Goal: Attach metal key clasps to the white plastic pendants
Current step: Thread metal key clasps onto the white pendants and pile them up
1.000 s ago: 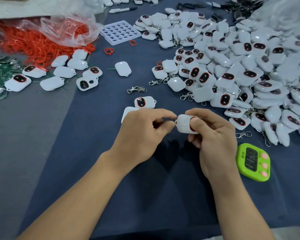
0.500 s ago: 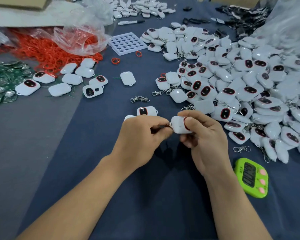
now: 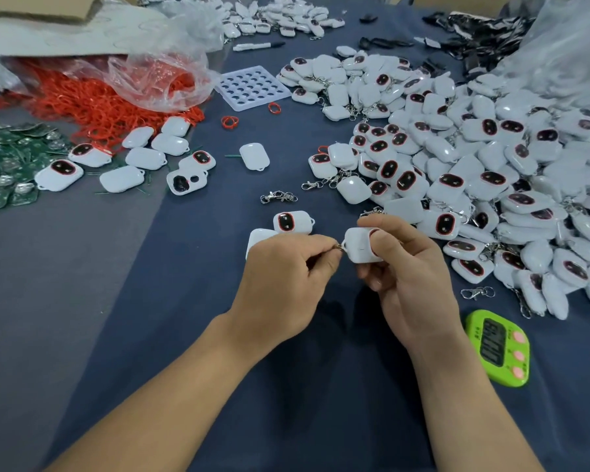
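Note:
My right hand point(image 3: 409, 284) grips a white plastic pendant point(image 3: 359, 245) above the blue cloth, thumb across its face. My left hand point(image 3: 283, 284) pinches a small metal ring of a key clasp point(image 3: 338, 247) against the pendant's corner loop; the rest of the clasp is hidden in my fingers. Two more pendants point(image 3: 293, 222) lie just beyond my left hand. A loose metal clasp point(image 3: 278, 196) lies farther back, another clasp point(image 3: 477, 292) to the right.
A large heap of white pendants point(image 3: 474, 158) fills the right side. A green timer point(image 3: 498, 347) lies near my right wrist. Red bands under a plastic bag point(image 3: 116, 93), green circuit boards point(image 3: 4, 165), several pendants point(image 3: 143, 158) and a white holed tray point(image 3: 251, 86) lie to the left and behind.
My head has tilted so the whole scene sits lower in view. My hands hold the pendant and ring together as before, the ring now showing at the pendant's corner.

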Available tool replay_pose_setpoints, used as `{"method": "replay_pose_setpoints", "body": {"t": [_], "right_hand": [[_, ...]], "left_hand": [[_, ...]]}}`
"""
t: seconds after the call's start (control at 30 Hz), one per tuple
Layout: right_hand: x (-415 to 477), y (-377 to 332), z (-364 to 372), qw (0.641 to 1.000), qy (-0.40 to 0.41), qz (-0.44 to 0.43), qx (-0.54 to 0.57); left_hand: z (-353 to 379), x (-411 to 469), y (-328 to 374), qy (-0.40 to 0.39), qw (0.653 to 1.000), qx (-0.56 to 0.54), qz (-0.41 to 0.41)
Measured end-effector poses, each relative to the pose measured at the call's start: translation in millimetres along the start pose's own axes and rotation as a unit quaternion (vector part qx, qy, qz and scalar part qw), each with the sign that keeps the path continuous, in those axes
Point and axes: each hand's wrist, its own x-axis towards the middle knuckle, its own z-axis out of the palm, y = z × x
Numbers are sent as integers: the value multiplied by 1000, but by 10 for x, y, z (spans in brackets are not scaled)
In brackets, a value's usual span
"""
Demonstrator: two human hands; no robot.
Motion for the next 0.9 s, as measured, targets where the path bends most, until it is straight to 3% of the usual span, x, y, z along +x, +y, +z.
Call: {"method": "replay_pose_setpoints", "body": {"t": [0.13, 0.3, 0.4, 0.47, 0.53, 0.6, 0.8, 0.9], "right_hand": [[-21, 32, 18, 998, 19, -26, -51], [-55, 50, 50, 991, 42, -30, -124], [-23, 37, 41, 995, 59, -14, -79], [-6, 26, 24, 998, 56, -2, -34], [3, 11, 7, 999, 43, 7, 9], [4, -4, -3, 999, 29, 9, 22], [8, 5, -10, 1000, 6, 13, 27], [-1, 19, -1, 1000, 14, 0, 10]], "left_hand": [[-46, 10, -83, 14, 989, 129, 72], [16, -26, -59, -54, 964, 213, 148], [26, -36, -56, -41, 980, 161, 108], [16, -21, -56, -39, 996, 70, 28], [7, -6, -42, -46, 996, -49, -50], [10, 5, -14, -70, 989, -109, -78], [7, 16, 17, -97, 965, -211, -118], [36, -26, 10, -58, 983, -144, -101]]}}
